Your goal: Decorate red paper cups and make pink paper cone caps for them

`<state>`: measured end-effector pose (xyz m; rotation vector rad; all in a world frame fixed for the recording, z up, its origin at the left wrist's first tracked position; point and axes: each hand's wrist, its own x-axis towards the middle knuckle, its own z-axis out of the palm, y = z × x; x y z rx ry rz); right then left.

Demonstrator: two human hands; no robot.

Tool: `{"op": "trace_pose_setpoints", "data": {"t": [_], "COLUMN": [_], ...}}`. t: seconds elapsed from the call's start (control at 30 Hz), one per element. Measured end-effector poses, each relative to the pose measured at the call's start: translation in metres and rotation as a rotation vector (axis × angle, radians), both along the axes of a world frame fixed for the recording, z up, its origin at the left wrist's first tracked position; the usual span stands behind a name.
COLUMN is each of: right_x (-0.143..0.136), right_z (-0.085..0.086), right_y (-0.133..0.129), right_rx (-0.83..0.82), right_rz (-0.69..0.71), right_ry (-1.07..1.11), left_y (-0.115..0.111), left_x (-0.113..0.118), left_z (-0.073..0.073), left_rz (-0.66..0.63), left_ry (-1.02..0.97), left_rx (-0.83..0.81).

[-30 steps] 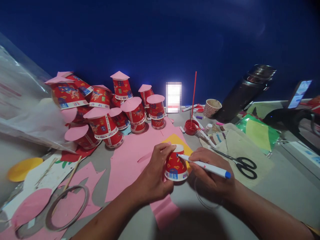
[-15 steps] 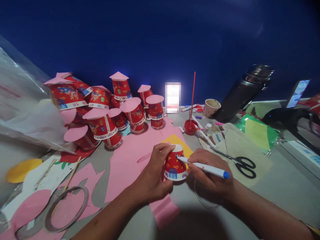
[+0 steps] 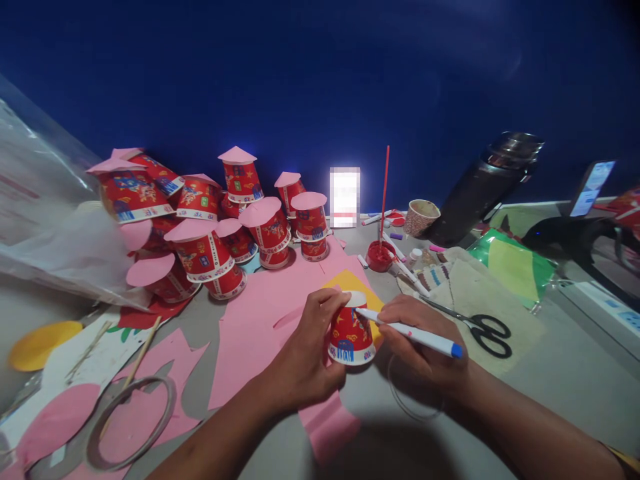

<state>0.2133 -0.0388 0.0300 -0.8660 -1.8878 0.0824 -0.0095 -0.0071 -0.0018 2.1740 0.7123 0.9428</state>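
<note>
My left hand (image 3: 315, 347) is closed around the left side of a red paper cup (image 3: 351, 328), which stands upside down with its white base up. Blue marks and yellow printed patterns cover the cup's side. In my right hand (image 3: 425, 337) is a white marker (image 3: 415, 333) with a blue end, its tip at the upper part of the cup's side. Under and behind the cup lie a yellow paper sheet (image 3: 367, 287) and large pink paper (image 3: 250, 333). A curled pink strip (image 3: 330, 427) lies below my left hand.
Several red cups with pink paper roofs (image 3: 200, 247) are stacked at the left. Black-handled scissors (image 3: 490, 333), a red paint pot (image 3: 380, 257) with a brush, a patterned cup (image 3: 421, 217) and a black flask (image 3: 480, 190) are right. A tape roll (image 3: 167, 407) lies lower left.
The marker tip has moved slightly up the cup's side with my right hand. My left hand keeps its hold on the cup, and the view has shifted a little.
</note>
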Motion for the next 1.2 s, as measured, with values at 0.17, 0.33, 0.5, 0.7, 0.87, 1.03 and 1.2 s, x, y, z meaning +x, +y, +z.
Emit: {"op": "trace_pose_setpoints", "data": {"t": [0.17,0.33,0.5,0.7,0.87,1.03,1.2], "right_x": [0.0006,0.0015,0.0030,0.0049,0.0063,0.0062,0.0058], "right_z": [-0.0010,-0.0019,-0.0010,0.0010,0.0018,0.0007,0.0005], "right_y": [0.0011,0.0014,0.0014,0.0020,0.0025,0.0033,0.0039], "right_rx": [0.003,0.014,0.006,0.013,0.007,0.020,0.021], "right_rz": [0.015,0.002,-0.002,-0.018,-0.014,-0.026,-0.020], "right_ry": [-0.006,-0.022,-0.022,-0.040,-0.033,-0.001,-0.004], "left_y": [0.0008,0.0005,0.0012,0.0025,0.0031,0.0036,0.0037], "left_x": [-0.0011,-0.0026,-0.0043,-0.0041,-0.0039,-0.0043,-0.0049], "left_z": [-0.0024,-0.0039,-0.0047,-0.0037,-0.0003,0.0010,0.0000], "left_rz": [-0.008,-0.010,0.001,-0.003,0.003,0.002,0.007], "left_ry": [0.013,0.011,0.028,0.026,0.034,0.019,0.022], "left_rx": [-0.009,-0.021,-0.036,-0.026,-0.015,-0.033,-0.061]}}
